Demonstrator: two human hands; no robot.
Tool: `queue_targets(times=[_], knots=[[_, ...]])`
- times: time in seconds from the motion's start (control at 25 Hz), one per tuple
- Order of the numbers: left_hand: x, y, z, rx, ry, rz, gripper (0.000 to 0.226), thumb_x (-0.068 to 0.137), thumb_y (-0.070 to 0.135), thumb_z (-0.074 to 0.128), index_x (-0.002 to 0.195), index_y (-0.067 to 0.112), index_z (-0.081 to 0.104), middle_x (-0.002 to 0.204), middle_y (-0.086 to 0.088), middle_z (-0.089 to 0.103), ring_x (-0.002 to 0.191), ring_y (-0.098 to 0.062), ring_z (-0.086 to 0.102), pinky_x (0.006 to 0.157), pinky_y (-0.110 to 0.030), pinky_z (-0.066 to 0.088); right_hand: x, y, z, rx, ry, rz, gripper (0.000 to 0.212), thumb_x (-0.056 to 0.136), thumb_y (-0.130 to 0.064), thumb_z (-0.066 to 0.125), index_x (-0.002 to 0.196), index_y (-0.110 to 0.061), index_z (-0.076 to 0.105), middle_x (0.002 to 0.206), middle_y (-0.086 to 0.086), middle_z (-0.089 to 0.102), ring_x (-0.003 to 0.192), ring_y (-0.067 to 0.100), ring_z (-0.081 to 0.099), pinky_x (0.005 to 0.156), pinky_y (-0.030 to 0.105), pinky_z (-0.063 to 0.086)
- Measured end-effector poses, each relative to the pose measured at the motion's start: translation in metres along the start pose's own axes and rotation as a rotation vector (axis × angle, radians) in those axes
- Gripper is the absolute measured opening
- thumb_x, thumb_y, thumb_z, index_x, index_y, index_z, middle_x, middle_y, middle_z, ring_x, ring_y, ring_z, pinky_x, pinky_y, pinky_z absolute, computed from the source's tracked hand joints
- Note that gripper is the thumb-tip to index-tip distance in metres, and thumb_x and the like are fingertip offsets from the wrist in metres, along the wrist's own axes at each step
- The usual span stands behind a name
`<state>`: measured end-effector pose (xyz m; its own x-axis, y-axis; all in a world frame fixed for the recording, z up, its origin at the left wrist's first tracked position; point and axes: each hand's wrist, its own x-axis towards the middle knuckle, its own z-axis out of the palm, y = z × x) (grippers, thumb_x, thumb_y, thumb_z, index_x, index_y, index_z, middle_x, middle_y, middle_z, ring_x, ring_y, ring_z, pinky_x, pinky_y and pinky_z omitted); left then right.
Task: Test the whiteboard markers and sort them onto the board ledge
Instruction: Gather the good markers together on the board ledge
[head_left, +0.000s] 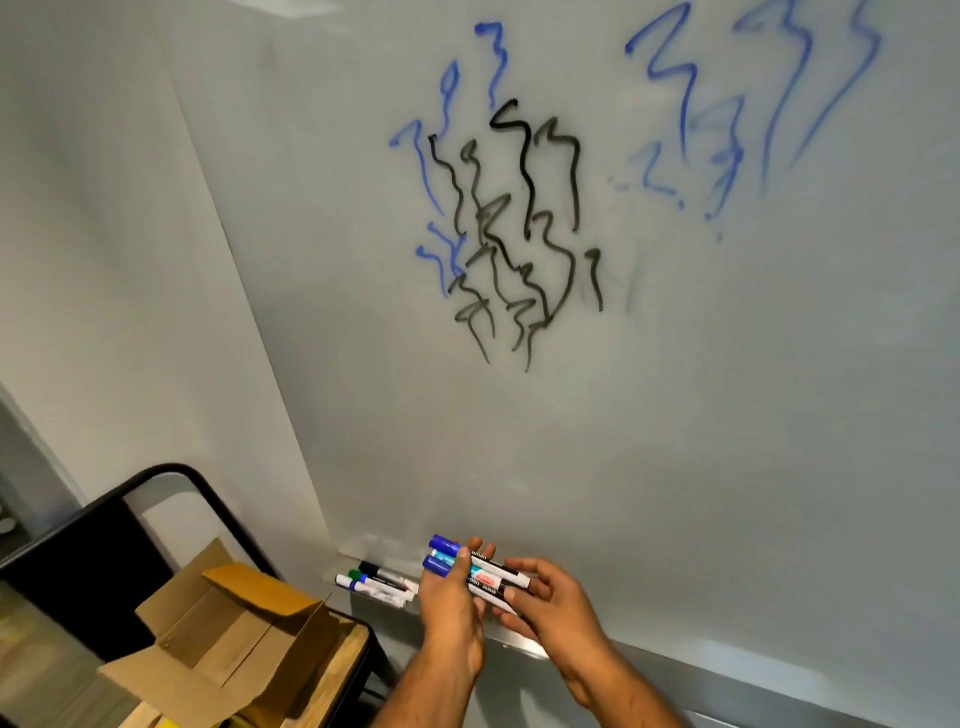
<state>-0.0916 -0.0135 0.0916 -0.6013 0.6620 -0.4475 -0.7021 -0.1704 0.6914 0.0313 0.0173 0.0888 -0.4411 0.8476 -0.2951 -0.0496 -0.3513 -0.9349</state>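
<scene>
A bundle of blue-capped markers (470, 564) is held just above the board ledge (511, 642). My left hand (452, 603) grips the bundle near the caps. My right hand (545, 597) holds the white barrel ends from the right. Several more markers (376, 582), with black, green and blue caps, lie on the left end of the ledge. The whiteboard (675, 389) above carries black scribbles at the centre and blue scribbles to the left and upper right.
An open cardboard box (228, 631) sits on a wooden-topped stand at lower left. A black metal frame (171, 475) rises behind it, against the wall left of the board.
</scene>
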Motion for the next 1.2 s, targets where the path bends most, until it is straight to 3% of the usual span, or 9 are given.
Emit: queue_targets(times=[0.16, 0.28, 0.52, 0.68, 0.76, 0.88, 0.96, 1.08, 1.2], knots=[[0.021, 0.005, -0.004, 0.008, -0.013, -0.009, 0.019, 0.099, 0.001, 0.065, 0.118, 0.002, 0.069, 0.108, -0.018, 0.079, 0.102, -0.034, 0.077, 0.087, -0.047, 0.061, 0.019, 0.011, 0.009, 0.181, 0.118, 0.037, 0.024, 0.098, 0.006, 0.07, 0.116, -0.008, 0.075, 0.109, 0.011, 0.083, 0.104, 0.028, 0.08, 0.085, 0.034, 0.067], [0.046, 0.009, -0.012, 0.062, -0.052, -0.053, 0.023, 0.095, 0.0, 0.07, 0.118, -0.001, 0.071, 0.111, -0.022, 0.078, 0.103, -0.034, 0.077, 0.082, -0.042, 0.062, 0.033, 0.015, 0.018, 0.265, 0.179, 0.056, 0.022, 0.097, 0.009, 0.069, 0.114, -0.004, 0.074, 0.108, 0.015, 0.082, 0.105, 0.03, 0.079, 0.081, 0.029, 0.067], [0.095, 0.009, -0.058, 0.253, -0.016, -0.166, 0.032, 0.093, -0.001, 0.074, 0.124, -0.005, 0.065, 0.111, -0.027, 0.075, 0.097, -0.033, 0.077, 0.071, -0.036, 0.065, 0.055, 0.044, 0.029, 0.18, 0.267, 0.166, 0.023, 0.097, 0.012, 0.066, 0.111, -0.003, 0.075, 0.1, 0.015, 0.079, 0.09, 0.027, 0.078, 0.07, 0.026, 0.067], [0.121, 0.014, -0.083, 0.435, -0.037, -0.226, 0.018, 0.099, 0.001, 0.066, 0.117, -0.001, 0.065, 0.113, -0.026, 0.074, 0.099, -0.031, 0.075, 0.086, -0.042, 0.063, 0.071, 0.07, 0.035, 0.094, 0.326, 0.201, 0.022, 0.099, 0.01, 0.065, 0.115, -0.002, 0.072, 0.11, 0.018, 0.076, 0.098, 0.032, 0.076, 0.071, 0.027, 0.067], [0.128, 0.014, -0.092, 0.577, -0.049, -0.211, 0.017, 0.099, -0.001, 0.065, 0.113, 0.008, 0.065, 0.109, -0.017, 0.074, 0.098, -0.026, 0.074, 0.092, -0.04, 0.061, 0.081, 0.084, 0.037, 0.074, 0.381, 0.213, 0.023, 0.098, 0.012, 0.065, 0.116, -0.001, 0.072, 0.115, 0.021, 0.074, 0.107, 0.036, 0.074, 0.069, 0.024, 0.066], [0.133, 0.004, -0.113, 0.863, -0.145, -0.177, 0.041, 0.094, 0.001, 0.073, 0.133, 0.01, 0.063, 0.115, -0.004, 0.073, 0.106, -0.021, 0.071, 0.105, -0.041, 0.057, 0.093, 0.104, 0.038, -0.002, 0.45, 0.233, 0.026, 0.097, 0.014, 0.064, 0.117, 0.0, 0.072, 0.117, 0.022, 0.073, 0.11, 0.039, 0.073, 0.064, 0.022, 0.065], [0.135, 0.005, -0.123, 1.049, -0.174, -0.16, 0.056, 0.092, 0.007, 0.075, 0.145, 0.014, 0.058, 0.129, -0.003, 0.068, 0.117, -0.022, 0.066, 0.108, -0.043, 0.055, 0.1, 0.115, 0.034, -0.08, 0.457, 0.239, 0.025, 0.097, 0.01, 0.067, 0.118, -0.002, 0.073, 0.119, 0.022, 0.073, 0.108, 0.039, 0.074, 0.07, 0.028, 0.067], [0.136, 0.013, -0.129, 1.114, -0.194, -0.138, 0.057, 0.095, 0.008, 0.073, 0.148, 0.02, 0.056, 0.134, -0.002, 0.061, 0.115, -0.019, 0.065, 0.096, -0.036, 0.062, 0.105, 0.121, 0.034, -0.173, 0.457, 0.263, 0.024, 0.097, 0.001, 0.073, 0.12, -0.004, 0.073, 0.118, 0.022, 0.073, 0.106, 0.037, 0.074, 0.086, 0.041, 0.067], [0.133, 0.017, -0.134, 1.161, -0.245, -0.106, 0.056, 0.096, 0.006, 0.072, 0.148, 0.022, 0.056, 0.138, -0.001, 0.06, 0.11, -0.017, 0.066, 0.085, -0.024, 0.063, 0.106, 0.128, 0.04, -0.18, 0.49, 0.245, 0.024, 0.096, 0.0, 0.076, 0.118, -0.006, 0.072, 0.114, 0.019, 0.073, 0.106, 0.034, 0.073, 0.083, 0.039, 0.066]])
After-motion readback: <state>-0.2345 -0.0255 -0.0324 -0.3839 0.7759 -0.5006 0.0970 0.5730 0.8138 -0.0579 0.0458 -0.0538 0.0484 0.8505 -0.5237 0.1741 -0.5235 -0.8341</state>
